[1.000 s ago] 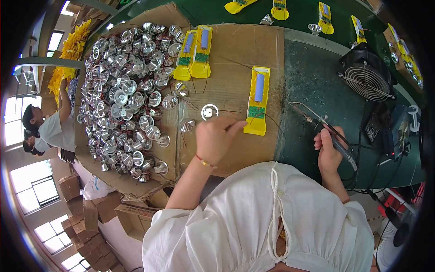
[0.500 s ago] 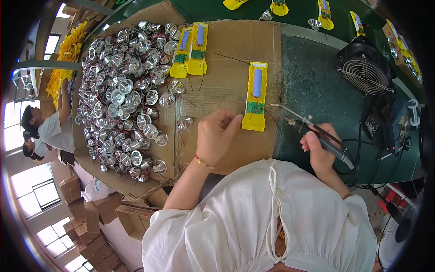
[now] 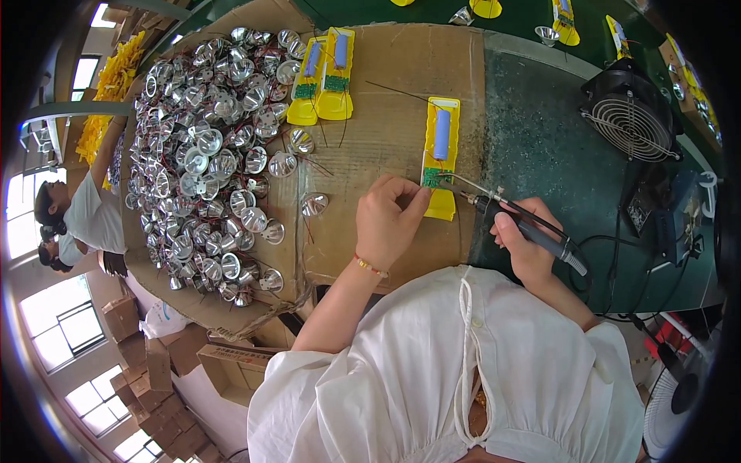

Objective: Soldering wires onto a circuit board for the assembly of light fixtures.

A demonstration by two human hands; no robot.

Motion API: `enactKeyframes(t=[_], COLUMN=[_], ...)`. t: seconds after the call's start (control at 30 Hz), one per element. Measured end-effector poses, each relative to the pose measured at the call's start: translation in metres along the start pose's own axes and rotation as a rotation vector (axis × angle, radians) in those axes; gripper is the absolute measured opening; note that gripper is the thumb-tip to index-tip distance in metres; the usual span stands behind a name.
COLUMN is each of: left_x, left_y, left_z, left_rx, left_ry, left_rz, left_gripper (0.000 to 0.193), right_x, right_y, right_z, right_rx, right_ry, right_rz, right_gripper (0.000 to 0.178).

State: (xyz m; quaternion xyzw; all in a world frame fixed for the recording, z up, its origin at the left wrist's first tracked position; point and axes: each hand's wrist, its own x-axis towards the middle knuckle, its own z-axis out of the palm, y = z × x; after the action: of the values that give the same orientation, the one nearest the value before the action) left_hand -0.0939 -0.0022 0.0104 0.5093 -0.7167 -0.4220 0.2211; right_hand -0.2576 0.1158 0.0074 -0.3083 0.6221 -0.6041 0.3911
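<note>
Right hand (image 3: 527, 251): fingers wrapped around tubular grey-black soldering iron (image 3: 552, 245); slim metal end at green circuit board (image 3: 437, 177); contact unclear. Left hand (image 3: 390, 217): fingertips pinched narrow at board's 8 o'clock; cannot tell whether anything is held. Board sits in ridged yellow plastic housing (image 3: 442, 206) on brown cardboard (image 3: 390, 77); smooth blue cylindrical cell (image 3: 441, 135) at board's 12 o'clock. Glossy cone-shaped reflectors (image 3: 222, 163) heaped at 9 o'clock. Wire-grilled fan (image 3: 629, 123) between 2 and 3 o'clock.
</note>
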Motion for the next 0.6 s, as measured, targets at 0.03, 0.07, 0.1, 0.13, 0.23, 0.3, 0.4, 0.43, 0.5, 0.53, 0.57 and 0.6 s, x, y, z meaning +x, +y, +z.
enactKeyframes(t=[0.03, 0.07, 0.1, 0.13, 0.23, 0.3, 0.4, 0.43, 0.5, 0.53, 0.57, 0.6], left_x=[0.0, 0.0, -0.001, 0.001, 0.002, 0.002, 0.001, 0.003, 0.003, 0.004, 0.004, 0.004], left_y=[0.0, -0.001, 0.0, 0.0, -0.002, -0.003, -0.003, -0.002, -0.001, -0.001, -0.001, 0.0], left_z=[0.0, 0.0, 0.0, 0.0, -0.001, 0.0, -0.002, -0.002, -0.002, -0.001, -0.001, 0.0], left_rx=[-0.011, -0.021, -0.018, -0.026, -0.015, 0.002, -0.014, -0.01, -0.007, -0.02, -0.033, -0.034], left_ry=[0.003, 0.005, 0.009, -0.014, -0.032, -0.024, -0.015, -0.026, -0.034, -0.02, -0.005, -0.005], left_rz=[0.0, 0.001, -0.003, -0.018, -0.015, 0.0, -0.026, -0.034, -0.041, -0.061, -0.082, -0.08], left_gripper=[0.014, 0.015, 0.015, 0.016, 0.017, 0.018, 0.018, 0.019, 0.019, 0.018, 0.017, 0.017], right_x=[0.0, 0.001, 0.001, 0.002, 0.002, 0.0, -0.001, -0.002, -0.003, -0.003, -0.004, -0.004], right_y=[0.0, 0.0, 0.001, 0.002, 0.001, -0.003, -0.005, -0.004, -0.004, -0.004, -0.003, -0.003], right_z=[0.0, -0.001, -0.003, -0.003, -0.003, -0.002, -0.008, -0.01, -0.012, -0.013, -0.014, -0.014], right_rx=[0.003, -0.015, -0.033, -0.031, -0.096, 0.002, 0.074, 0.073, 0.081, 0.08, 0.08, 0.08], right_ry=[-0.007, -0.017, -0.027, -0.025, -0.057, 0.039, 0.072, 0.072, 0.074, 0.075, 0.073, 0.071], right_rz=[0.003, -0.01, -0.024, -0.023, -0.128, 0.004, -0.013, -0.014, -0.002, -0.004, 0.003, 0.009], right_gripper=[0.014, 0.014, 0.014, 0.014, 0.013, 0.015, 0.016, 0.016, 0.015, 0.015, 0.015, 0.015])
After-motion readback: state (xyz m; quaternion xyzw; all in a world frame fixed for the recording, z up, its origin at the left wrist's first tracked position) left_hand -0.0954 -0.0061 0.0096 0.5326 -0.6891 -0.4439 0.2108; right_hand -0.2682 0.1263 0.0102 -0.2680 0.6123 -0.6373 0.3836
